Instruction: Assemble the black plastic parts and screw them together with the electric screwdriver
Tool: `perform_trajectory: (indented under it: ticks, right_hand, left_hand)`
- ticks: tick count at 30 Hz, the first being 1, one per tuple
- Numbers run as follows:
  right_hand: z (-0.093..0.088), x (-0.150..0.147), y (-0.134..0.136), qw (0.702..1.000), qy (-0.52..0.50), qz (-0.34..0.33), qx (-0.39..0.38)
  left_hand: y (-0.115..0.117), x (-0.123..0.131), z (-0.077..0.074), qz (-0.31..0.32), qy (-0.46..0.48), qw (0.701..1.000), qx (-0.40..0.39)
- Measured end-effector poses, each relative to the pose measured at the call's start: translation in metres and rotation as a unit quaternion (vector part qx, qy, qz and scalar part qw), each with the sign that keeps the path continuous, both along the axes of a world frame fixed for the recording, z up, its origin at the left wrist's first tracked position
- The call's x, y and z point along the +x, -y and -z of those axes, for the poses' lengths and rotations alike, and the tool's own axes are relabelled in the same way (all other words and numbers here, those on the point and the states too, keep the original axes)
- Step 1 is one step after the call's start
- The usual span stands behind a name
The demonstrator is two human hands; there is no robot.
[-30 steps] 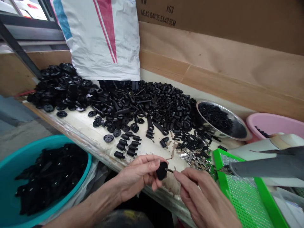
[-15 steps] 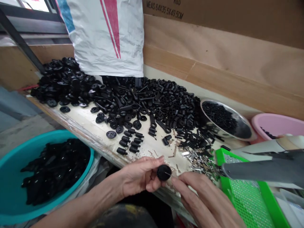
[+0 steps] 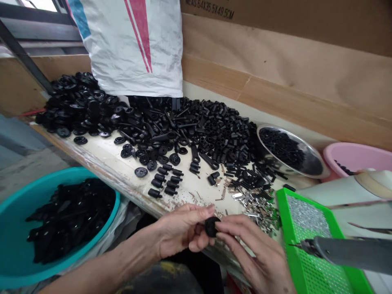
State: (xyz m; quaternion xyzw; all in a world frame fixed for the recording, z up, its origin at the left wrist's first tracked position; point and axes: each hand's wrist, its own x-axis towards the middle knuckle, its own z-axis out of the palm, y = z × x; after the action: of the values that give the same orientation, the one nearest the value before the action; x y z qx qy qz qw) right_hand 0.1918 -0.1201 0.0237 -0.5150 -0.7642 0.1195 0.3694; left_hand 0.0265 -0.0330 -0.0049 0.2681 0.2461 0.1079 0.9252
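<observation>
Near the table's front edge, my left hand (image 3: 179, 228) is closed around the rim of a small black round plastic part (image 3: 211, 227). Thumb and fingers of my right hand (image 3: 252, 245) press against the right side of that same part. Those fingertips cover some of its face, so anything small between them is hidden. Just beyond my hands, a heap of small metal strips (image 3: 259, 206) lies on the table. Black cylindrical pieces (image 3: 165, 180) stand grouped in short rows farther left, beside loose black discs (image 3: 141, 172).
A grey powered screwdriver (image 3: 346, 250) extends over a green perforated tray (image 3: 283, 212) holding small screws (image 3: 309, 216). Behind are a steel bowl (image 3: 315, 167), a pink basin (image 3: 358, 153) and piled black parts (image 3: 214, 130). A teal basin (image 3: 118, 204) stands at left; a white sack (image 3: 165, 53) hangs behind.
My right fingertips have closed in onto the black round part, where a thin metal piece was showing before. The screwdriver has shifted down and right over the green tray. The view has shifted slightly.
</observation>
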Motion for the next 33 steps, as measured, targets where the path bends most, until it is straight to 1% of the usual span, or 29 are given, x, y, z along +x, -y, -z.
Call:
perform_trajectory:
  ticks: [5, 8, 15, 17, 20, 24, 27, 30, 33]
  right_hand:
    - [0.001, -0.005, 0.001, 0.993, -0.053, 0.105, 0.021]
    - [0.004, -0.006, 0.002, 0.988, -0.079, 0.134, 0.013]
    - [0.020, -0.010, 0.004, 0.968, -0.196, 0.140, -0.064]
    - [0.021, -0.010, 0.005, 0.970, -0.183, 0.149, -0.053]
    - [0.020, -0.008, 0.005, 0.977, -0.145, 0.155, -0.024]
    - [0.019, -0.006, 0.004, 0.981, -0.133, 0.141, -0.022]
    - [0.022, -0.005, 0.004, 0.977, -0.155, 0.144, -0.034]
    - [0.027, -0.004, 0.005, 0.972, -0.184, 0.139, -0.053]
    - [0.031, -0.002, 0.006, 0.970, -0.192, 0.125, -0.078]
  left_hand:
    - [0.003, 0.002, -0.004, -0.018, 0.033, 0.999, 0.013]
    - [0.002, -0.001, -0.005, -0.013, 0.058, 0.998, 0.028]
    - [-0.005, -0.006, 0.001, 0.001, 0.061, 0.992, 0.113]
    - [-0.006, -0.006, 0.000, 0.002, 0.041, 0.990, 0.134]
    - [-0.004, -0.003, -0.001, -0.010, -0.018, 0.987, 0.162]
    - [0.001, 0.001, 0.002, -0.039, -0.034, 0.985, 0.163]
    - [0.004, 0.002, 0.004, -0.065, -0.052, 0.981, 0.174]
    - [0.004, 0.001, 0.005, -0.064, -0.053, 0.980, 0.182]
    - [0.003, 0.000, 0.006, -0.056, -0.021, 0.984, 0.165]
